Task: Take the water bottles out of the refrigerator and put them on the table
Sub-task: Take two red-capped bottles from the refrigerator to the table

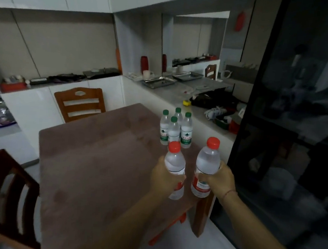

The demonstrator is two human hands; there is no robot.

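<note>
Nearest, at my left, a wooden chair (4,195) stands beside the brown worktop (96,168). My left grip (164,176) wraps a red-capped bottle (174,163) and my right grip (220,179) a second red-capped bottle (207,164), both upright over the worktop's right corner. Four green-capped bottles (173,129) stand just beyond, with a dark glass door (298,116) rightward.

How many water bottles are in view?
6. Four green-capped bottles clustered on the table, far right; one red-capped bottle in the left hand, another in the right hand.
</note>
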